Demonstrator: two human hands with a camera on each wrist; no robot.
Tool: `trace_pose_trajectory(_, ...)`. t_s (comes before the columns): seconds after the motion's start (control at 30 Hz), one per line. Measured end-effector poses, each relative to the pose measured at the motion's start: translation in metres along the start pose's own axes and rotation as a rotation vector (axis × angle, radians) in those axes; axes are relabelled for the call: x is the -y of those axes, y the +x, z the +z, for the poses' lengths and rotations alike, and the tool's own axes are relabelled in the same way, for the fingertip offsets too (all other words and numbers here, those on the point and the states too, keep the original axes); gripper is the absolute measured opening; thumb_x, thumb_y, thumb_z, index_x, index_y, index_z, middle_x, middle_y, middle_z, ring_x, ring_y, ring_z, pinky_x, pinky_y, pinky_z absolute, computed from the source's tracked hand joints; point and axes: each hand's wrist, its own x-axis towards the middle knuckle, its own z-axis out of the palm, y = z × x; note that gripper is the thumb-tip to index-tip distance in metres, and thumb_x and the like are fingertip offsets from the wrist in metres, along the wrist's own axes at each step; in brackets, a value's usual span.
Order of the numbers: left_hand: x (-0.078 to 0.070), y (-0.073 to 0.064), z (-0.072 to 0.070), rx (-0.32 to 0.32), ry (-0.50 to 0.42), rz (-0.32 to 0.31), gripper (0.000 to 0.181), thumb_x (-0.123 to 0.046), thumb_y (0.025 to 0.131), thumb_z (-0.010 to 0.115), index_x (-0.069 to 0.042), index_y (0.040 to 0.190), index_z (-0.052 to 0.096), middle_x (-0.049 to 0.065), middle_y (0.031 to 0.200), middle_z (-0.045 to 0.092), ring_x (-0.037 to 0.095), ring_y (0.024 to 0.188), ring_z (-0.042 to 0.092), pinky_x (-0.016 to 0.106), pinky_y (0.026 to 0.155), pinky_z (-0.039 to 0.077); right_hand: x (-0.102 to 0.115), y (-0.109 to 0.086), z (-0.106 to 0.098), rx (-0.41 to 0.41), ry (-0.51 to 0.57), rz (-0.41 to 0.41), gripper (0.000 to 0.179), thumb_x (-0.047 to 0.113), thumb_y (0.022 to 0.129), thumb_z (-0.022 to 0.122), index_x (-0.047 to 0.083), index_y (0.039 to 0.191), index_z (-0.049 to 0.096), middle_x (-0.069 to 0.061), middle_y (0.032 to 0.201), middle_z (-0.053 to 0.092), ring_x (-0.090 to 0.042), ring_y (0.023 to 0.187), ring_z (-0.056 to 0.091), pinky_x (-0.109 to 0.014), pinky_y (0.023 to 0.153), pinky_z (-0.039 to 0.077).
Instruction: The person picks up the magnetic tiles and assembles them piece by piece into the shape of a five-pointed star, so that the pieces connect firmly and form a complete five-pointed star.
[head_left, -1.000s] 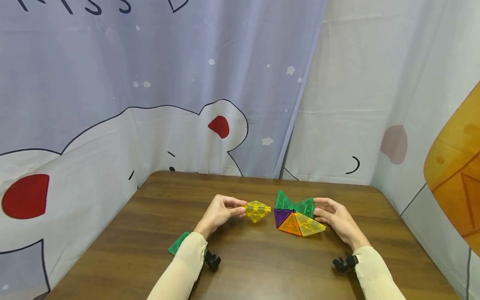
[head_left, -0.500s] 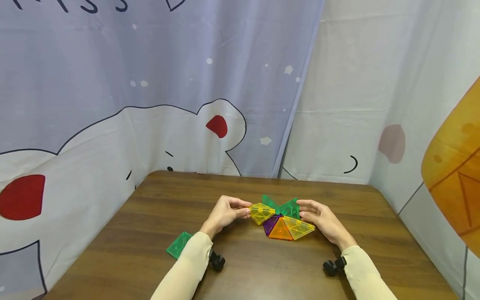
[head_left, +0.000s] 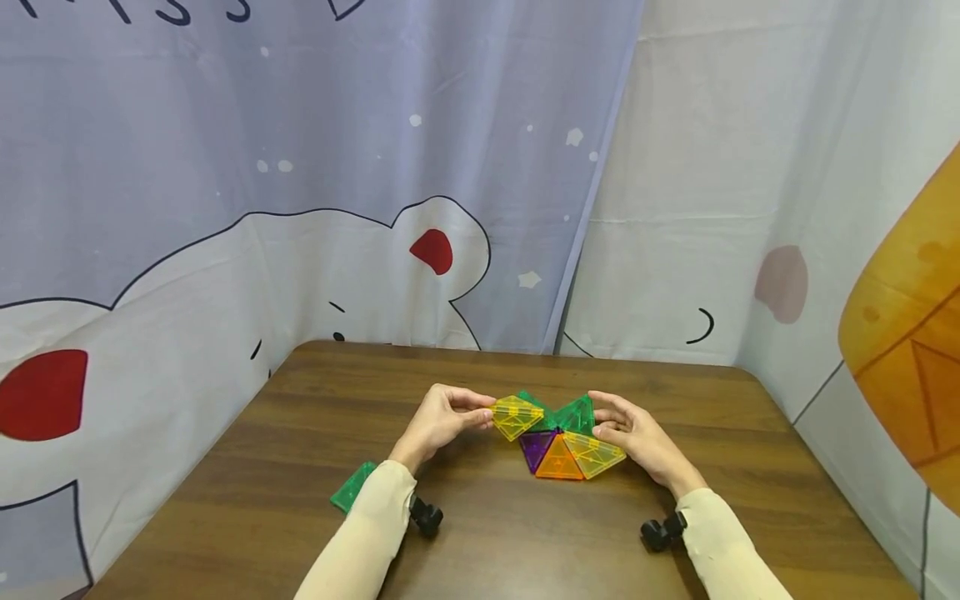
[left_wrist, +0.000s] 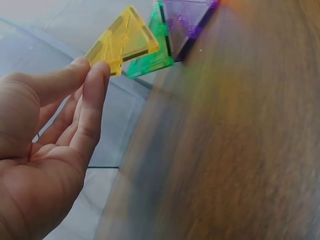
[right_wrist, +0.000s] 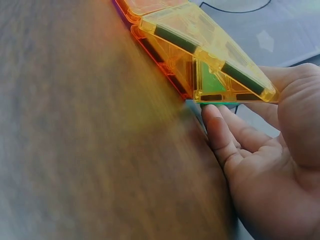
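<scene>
In the head view my left hand [head_left: 442, 423] pinches a yellow magnetic tile piece [head_left: 516, 417] of joined triangles between thumb and fingertips. It hangs at the left side of a fan of translucent magnetic tiles, overlapping the left green tile from this angle. The fan has a purple triangle [head_left: 537, 451], an orange triangle [head_left: 559, 460], another yellow tile piece [head_left: 595, 454] and raised green tiles [head_left: 576, 417] at the back. My right hand [head_left: 636, 433] holds the right green tile by its outer edge. The right wrist view shows those fingertips [right_wrist: 218, 131] partly hidden behind the tiles.
A loose green tile [head_left: 352, 487] lies on the brown wooden table [head_left: 525, 542], beside my left forearm. Printed curtains [head_left: 337, 275] hang behind the table's far edge and along the right. Each wrist wears a black camera [head_left: 426, 517].
The tile fan and my right hand have shifted left. My left hand brought the yellow piece right to the fan, then drew it slightly back left.
</scene>
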Motion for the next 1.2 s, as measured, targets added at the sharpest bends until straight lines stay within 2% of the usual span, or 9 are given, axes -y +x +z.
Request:
trace_pose_trajectory(0.13, 0.001, -0.002, -0.003, 0.046, -0.032, -0.038, 0.023, -0.002, 0.084, 0.077, 0.002, 0.106, 0.075, 0.018, 0.101, 0.074, 0.04, 0.088, 0.072, 0.056, 0.083, 0.053, 0.002, 0.0, 0.0, -0.005, -0.007, 0.003, 0.059, 0.018, 0.098, 0.064, 0.018, 0.152, 0.04, -0.02, 0.138, 0.054, -0.037, 0.121, 0.055, -0.026, 0.092, 0.05)
trace_pose_trajectory(0.3, 0.005, -0.004, -0.001, 0.108, -0.052, -0.074, 0.025, 0.001, 0.082, 0.078, 0.005, 0.106, 0.074, 0.019, 0.101, 0.073, 0.038, 0.086, 0.072, 0.05, 0.08, 0.056, 0.002, 0.0, -0.001, -0.016, 0.01, 0.012, 0.06, 0.017, 0.097, 0.065, 0.017, 0.151, 0.04, -0.021, 0.137, 0.055, -0.038, 0.12, 0.055, -0.026, 0.092, 0.05)
trace_pose_trajectory(0.57, 0.008, -0.005, 0.007, 0.16, -0.089, -0.11, 0.024, 0.001, 0.079, 0.081, 0.008, 0.101, 0.073, 0.024, 0.093, 0.073, 0.039, 0.082, 0.073, 0.049, 0.074, 0.057, 0.003, 0.0, 0.0, -0.021, 0.018, 0.012, 0.062, 0.015, 0.097, 0.066, 0.015, 0.152, 0.038, -0.022, 0.136, 0.055, -0.039, 0.12, 0.054, -0.026, 0.092, 0.051)
trace_pose_trajectory(0.83, 0.011, -0.007, 0.01, 0.209, -0.055, -0.194, 0.031, -0.002, 0.076, 0.085, 0.008, 0.1, 0.068, 0.026, 0.088, 0.072, 0.041, 0.078, 0.072, 0.049, 0.069, 0.058, 0.002, 0.0, 0.0, -0.016, 0.022, 0.018, 0.064, 0.016, 0.096, 0.066, 0.015, 0.153, 0.037, -0.021, 0.135, 0.055, -0.038, 0.119, 0.055, -0.027, 0.092, 0.051)
trace_pose_trajectory(0.97, 0.011, -0.008, 0.009, 0.241, -0.012, -0.239, 0.038, -0.007, 0.074, 0.087, 0.005, 0.102, 0.064, 0.026, 0.087, 0.072, 0.04, 0.074, 0.072, 0.049, 0.065, 0.058, 0.002, 0.0, -0.001, -0.016, 0.025, 0.011, 0.062, 0.017, 0.097, 0.066, 0.022, 0.152, 0.039, -0.021, 0.135, 0.055, -0.037, 0.119, 0.055, -0.027, 0.092, 0.051)
trace_pose_trajectory(1.07, 0.013, -0.009, 0.009, 0.27, -0.001, -0.254, 0.04, -0.006, 0.074, 0.086, 0.005, 0.101, 0.058, 0.026, 0.086, 0.072, 0.041, 0.074, 0.072, 0.049, 0.064, 0.058, 0.001, 0.0, 0.0, -0.016, 0.019, -0.001, 0.06, 0.016, 0.097, 0.066, 0.027, 0.151, 0.041, -0.021, 0.133, 0.056, -0.038, 0.118, 0.055, -0.027, 0.091, 0.051)
trace_pose_trajectory(1.2, 0.014, -0.009, 0.01, 0.299, -0.013, -0.261, 0.038, -0.002, 0.078, 0.083, 0.007, 0.099, 0.052, 0.026, 0.086, 0.072, 0.042, 0.075, 0.072, 0.048, 0.064, 0.058, 0.001, 0.0, -0.001, -0.011, 0.011, -0.018, 0.06, 0.013, 0.097, 0.064, 0.023, 0.152, 0.04, -0.023, 0.131, 0.056, -0.04, 0.118, 0.054, -0.026, 0.09, 0.051)
